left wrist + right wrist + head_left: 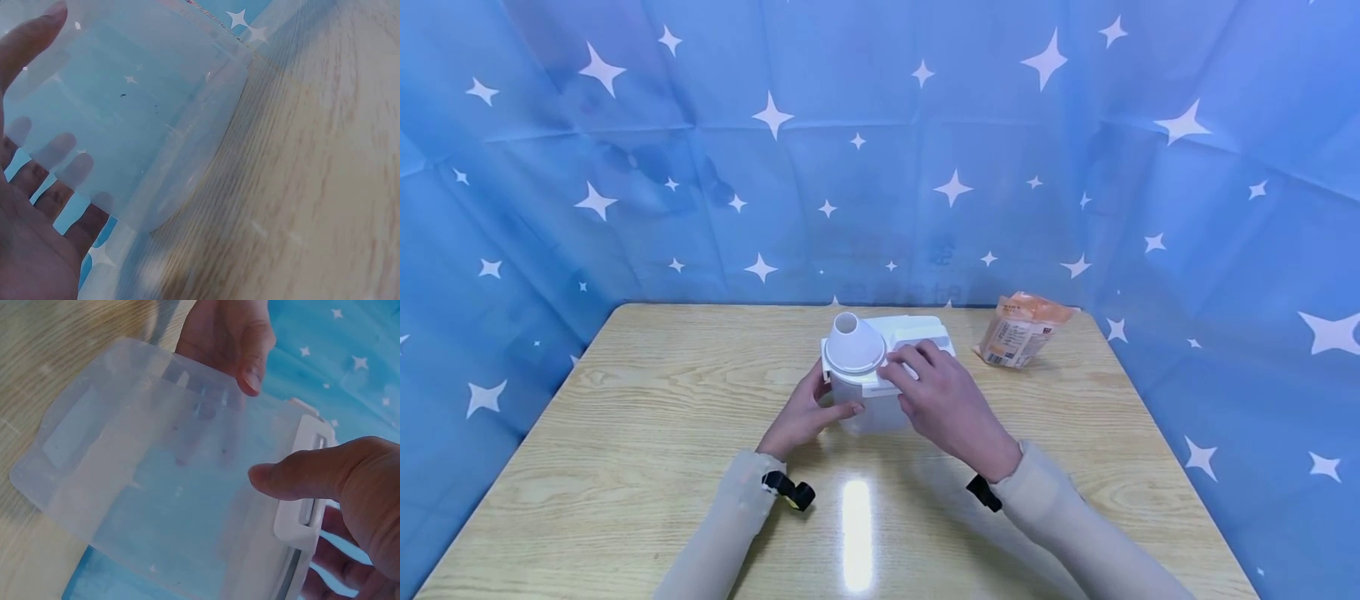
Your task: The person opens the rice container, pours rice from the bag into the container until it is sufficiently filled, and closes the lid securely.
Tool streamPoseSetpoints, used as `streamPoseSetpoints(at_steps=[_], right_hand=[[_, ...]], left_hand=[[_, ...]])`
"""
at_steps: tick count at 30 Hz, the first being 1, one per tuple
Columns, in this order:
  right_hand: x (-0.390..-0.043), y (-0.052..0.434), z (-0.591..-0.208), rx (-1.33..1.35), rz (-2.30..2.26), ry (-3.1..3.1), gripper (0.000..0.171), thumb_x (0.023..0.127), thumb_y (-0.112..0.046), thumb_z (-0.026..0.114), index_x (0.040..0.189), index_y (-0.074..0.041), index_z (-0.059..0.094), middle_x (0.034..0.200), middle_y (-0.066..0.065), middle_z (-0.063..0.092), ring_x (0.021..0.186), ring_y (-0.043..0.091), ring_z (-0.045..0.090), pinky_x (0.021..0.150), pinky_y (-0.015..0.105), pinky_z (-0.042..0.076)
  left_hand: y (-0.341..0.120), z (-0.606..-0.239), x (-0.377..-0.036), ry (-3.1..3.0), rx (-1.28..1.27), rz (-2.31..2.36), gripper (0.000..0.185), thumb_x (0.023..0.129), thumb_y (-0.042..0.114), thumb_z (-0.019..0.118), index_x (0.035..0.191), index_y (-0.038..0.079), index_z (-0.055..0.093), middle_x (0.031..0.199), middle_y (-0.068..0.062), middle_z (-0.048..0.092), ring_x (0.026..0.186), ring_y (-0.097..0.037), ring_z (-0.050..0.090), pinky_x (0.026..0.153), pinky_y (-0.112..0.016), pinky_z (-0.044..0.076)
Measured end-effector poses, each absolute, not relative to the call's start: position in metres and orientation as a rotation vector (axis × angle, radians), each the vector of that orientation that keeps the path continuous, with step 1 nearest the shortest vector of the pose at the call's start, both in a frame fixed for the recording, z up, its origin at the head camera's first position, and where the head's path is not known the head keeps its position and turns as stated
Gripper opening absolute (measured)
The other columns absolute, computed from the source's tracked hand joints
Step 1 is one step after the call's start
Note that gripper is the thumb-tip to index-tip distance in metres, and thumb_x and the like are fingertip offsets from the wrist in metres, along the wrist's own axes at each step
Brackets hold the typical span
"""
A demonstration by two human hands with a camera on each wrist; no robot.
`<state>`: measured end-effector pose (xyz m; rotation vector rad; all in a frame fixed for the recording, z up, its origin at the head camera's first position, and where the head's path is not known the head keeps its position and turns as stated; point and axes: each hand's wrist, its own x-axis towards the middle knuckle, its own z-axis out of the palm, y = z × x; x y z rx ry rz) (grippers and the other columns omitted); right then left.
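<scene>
Here the translucent container (880, 392) is standing on the wooden table (625, 417), well left of the orange packet (1018, 329). The left hand (805, 412) is gripping the container's left side, thumb in front and fingers curled behind. The right hand (943, 400) is clasping its white lid (917, 333), fingers lying over the top beside the white funnel (852, 342), thumb pressing the front wall.

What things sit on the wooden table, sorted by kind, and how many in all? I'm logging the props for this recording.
Translucent plastic container with a white lid and a white funnel-shaped cap, held by the left hand and right hand: 1
Orange snack packet: 1
Total: 2 things on the table
</scene>
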<state>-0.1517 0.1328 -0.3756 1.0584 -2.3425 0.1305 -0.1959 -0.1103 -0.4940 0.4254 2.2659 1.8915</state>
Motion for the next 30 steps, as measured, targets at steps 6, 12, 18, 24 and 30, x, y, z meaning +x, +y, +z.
streamPoseSetpoints(at_steps=[6,12,18,24,30], right_hand=[[-0.1526,0.132,-0.3728,1.078,0.088,-2.345,0.04,0.076,-0.009,0.088,0.111,-0.016,0.069,0.113,0.003,0.07,0.102,0.024,0.064,0.08,0.033,0.063],[-0.1532,0.131,-0.3684,1.117,0.046,-2.316,0.034,0.075,-0.004,0.084,0.104,-0.013,0.067,0.11,0.004,0.071,0.098,0.024,0.066,0.076,0.033,0.064],[-0.1539,0.13,-0.3671,1.153,-0.025,-2.253,0.035,0.072,0.0,0.084,0.099,-0.01,0.063,0.106,0.007,0.07,0.094,0.025,0.067,0.071,0.031,0.064],[-0.1533,0.1276,-0.3671,1.162,-0.121,-2.222,0.026,0.079,0.001,0.08,0.098,-0.007,0.064,0.103,0.008,0.069,0.093,0.024,0.068,0.074,0.03,0.064],[-0.1517,0.1256,-0.3678,1.153,-0.197,-2.215,0.014,0.088,-0.001,0.075,0.098,-0.006,0.067,0.101,0.01,0.068,0.093,0.024,0.068,0.071,0.028,0.064]], left_hand=[[-0.1114,-0.4957,-0.195,2.26,0.398,1.885,0.093,0.08,0.036,0.089,0.153,0.05,0.034,0.155,0.012,0.045,0.149,-0.032,0.04,0.123,-0.06,0.034],[-0.1103,-0.4958,-0.1956,2.27,0.389,1.877,0.093,0.08,0.037,0.089,0.153,0.051,0.032,0.156,0.012,0.044,0.149,-0.032,0.039,0.124,-0.06,0.033],[-0.1091,-0.4946,-0.1962,2.291,0.391,1.865,0.093,0.08,0.037,0.089,0.152,0.051,0.033,0.154,0.011,0.045,0.148,-0.032,0.042,0.123,-0.058,0.035],[-0.1094,-0.4956,-0.1966,2.293,0.383,1.861,0.093,0.081,0.036,0.088,0.152,0.052,0.032,0.155,0.011,0.045,0.148,-0.033,0.041,0.123,-0.06,0.035],[-0.1097,-0.4971,-0.1965,2.29,0.354,1.852,0.095,0.079,0.04,0.089,0.153,0.053,0.03,0.157,0.012,0.043,0.149,-0.036,0.04,0.122,-0.062,0.034]])
